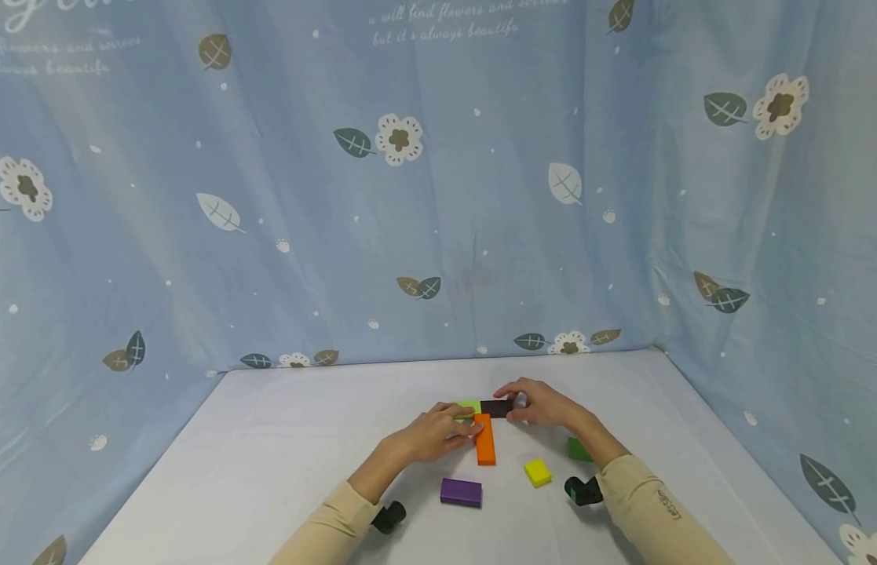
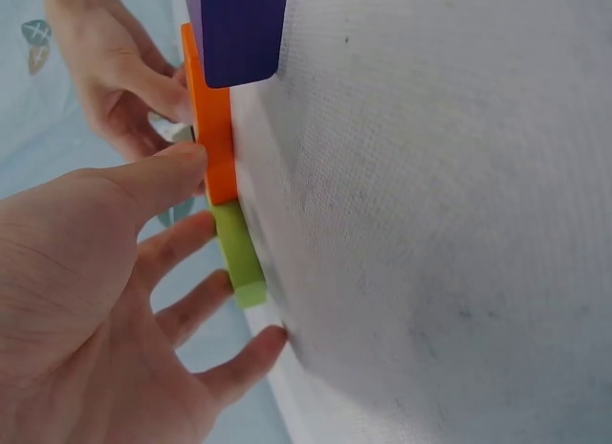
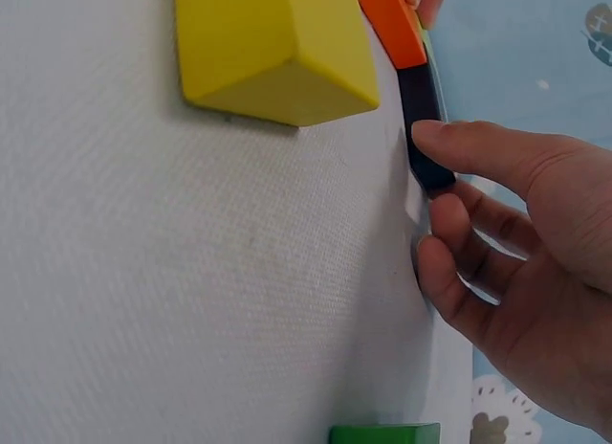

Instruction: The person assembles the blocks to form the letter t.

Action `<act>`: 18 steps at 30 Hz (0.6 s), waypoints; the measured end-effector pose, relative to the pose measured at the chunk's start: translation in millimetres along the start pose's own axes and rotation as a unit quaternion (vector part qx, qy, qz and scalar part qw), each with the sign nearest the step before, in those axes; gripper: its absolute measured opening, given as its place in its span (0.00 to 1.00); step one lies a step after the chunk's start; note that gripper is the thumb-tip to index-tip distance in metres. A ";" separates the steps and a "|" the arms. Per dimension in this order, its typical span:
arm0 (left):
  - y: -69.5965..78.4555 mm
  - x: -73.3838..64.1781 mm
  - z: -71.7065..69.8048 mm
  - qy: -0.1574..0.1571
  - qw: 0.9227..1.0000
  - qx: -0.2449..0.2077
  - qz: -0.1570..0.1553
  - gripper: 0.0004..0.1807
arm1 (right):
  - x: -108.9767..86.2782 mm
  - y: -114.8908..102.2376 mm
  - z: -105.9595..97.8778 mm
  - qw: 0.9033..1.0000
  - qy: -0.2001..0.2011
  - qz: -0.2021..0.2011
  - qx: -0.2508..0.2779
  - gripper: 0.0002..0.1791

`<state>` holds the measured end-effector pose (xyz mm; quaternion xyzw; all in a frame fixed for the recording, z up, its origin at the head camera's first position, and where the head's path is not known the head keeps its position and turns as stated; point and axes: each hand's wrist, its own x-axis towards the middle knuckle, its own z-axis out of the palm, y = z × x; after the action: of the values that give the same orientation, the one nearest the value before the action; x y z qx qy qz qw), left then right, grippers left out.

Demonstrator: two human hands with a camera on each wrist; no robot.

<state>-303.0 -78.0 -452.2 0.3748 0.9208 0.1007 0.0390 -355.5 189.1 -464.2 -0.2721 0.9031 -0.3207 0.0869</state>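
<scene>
A light green block (image 1: 469, 407) and a black block (image 1: 496, 408) lie end to end on the white table, and an orange block (image 1: 484, 439) runs from near their joint toward me. Spread and fairly straight, the fingers of my left hand (image 1: 431, 433) touch the light green block while its thumb rests against the orange one. My right hand (image 1: 544, 403) pinches the black block between thumb and fingers near its right end. Under that hand a small greyish piece (image 1: 520, 401) shows, mostly hidden; its kind I cannot tell.
Closer to me are a purple block (image 1: 461, 493), a yellow block (image 1: 538, 472) and a green block (image 1: 578, 449) partly behind the right forearm. Black wrist devices (image 1: 583, 491) sit at both sleeves. A blue patterned curtain (image 1: 473, 235) borders the table.
</scene>
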 end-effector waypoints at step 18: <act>-2.3 -0.3 0.6 -0.010 1.000 -0.001 -0.001 0.20 | -13.0 -12.1 -10.5 1.000 0.017 0.012 -0.011 0.26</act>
<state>-304.3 -79.7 -453.4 0.3749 0.9207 0.0973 0.0487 -342.9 194.0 -448.7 -0.2567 0.9109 -0.3147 0.0725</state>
